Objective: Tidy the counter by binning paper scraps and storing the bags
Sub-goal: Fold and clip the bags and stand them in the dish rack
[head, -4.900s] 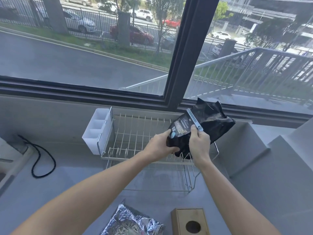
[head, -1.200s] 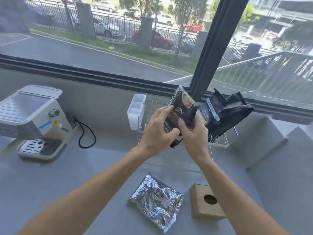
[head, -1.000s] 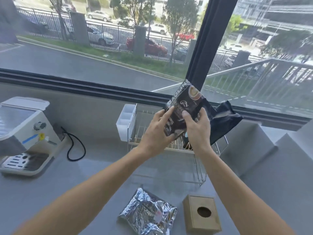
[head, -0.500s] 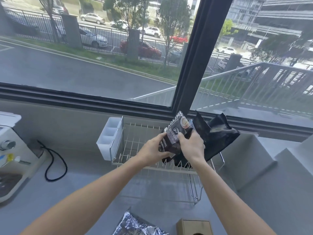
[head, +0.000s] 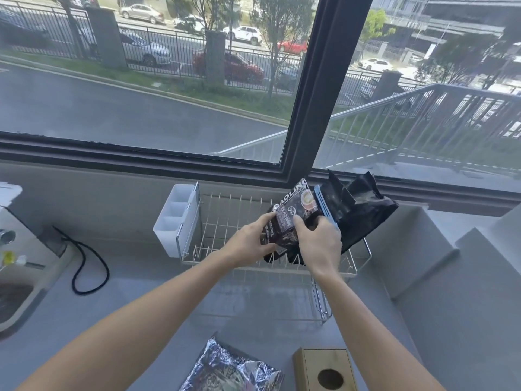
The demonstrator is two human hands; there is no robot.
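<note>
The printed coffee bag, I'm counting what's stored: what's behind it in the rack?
Behind the printed coffee bag stands a crumpled black bag with a blue clip, in the wire rack. Its lower part is covered by the right hand.

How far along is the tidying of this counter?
One black bag with a blue clip already stands in the wire rack. Both hands, left and right, grip a printed coffee bag and hold it over the rack beside the black one. A silver foil bag lies on the counter, unstored. No paper scraps are visible.
</note>
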